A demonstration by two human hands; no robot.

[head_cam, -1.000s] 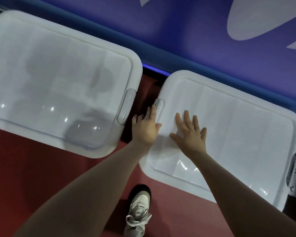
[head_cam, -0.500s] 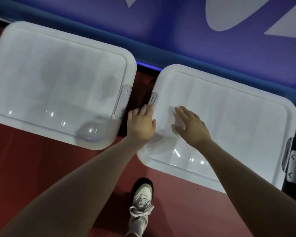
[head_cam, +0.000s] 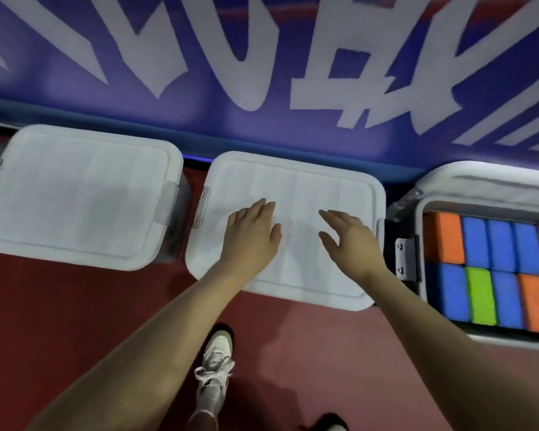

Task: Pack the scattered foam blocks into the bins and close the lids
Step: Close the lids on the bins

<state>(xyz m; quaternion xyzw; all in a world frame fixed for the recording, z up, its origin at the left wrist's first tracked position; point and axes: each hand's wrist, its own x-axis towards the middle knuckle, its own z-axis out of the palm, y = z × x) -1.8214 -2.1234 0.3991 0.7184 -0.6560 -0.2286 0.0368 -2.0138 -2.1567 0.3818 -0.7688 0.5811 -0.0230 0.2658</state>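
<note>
Three rounded-rectangle plastic bins stand in a row on a dull red floor (head_cam: 75, 306), against a blue wall (head_cam: 199, 73) with large white lettering. The left bin (head_cam: 78, 194) and the middle bin (head_cam: 293, 188) are closed with frosted white lids whose centres are faintly ribbed inside a raised rim; grey latches sit at their facing short ends. The right bin (head_cam: 486, 185) is open, its lid off or pushed back; which cannot be told. Inside it, matte foam blocks (head_cam: 476, 244) in orange, blue and green stand packed side by side in two tight rows.

Both hands are over the middle lid. The left hand (head_cam: 252, 231) lies palm down with straight fingers close together, pointing toward the wall. The right hand (head_cam: 352, 237) is near the lid's right edge, fingers straight and slightly spread, thumb apart; whether it touches the lid cannot be told. Neither hand grips anything.

A white laced shoe (head_cam: 215, 362) stands on the floor below the bare forearms.
</note>
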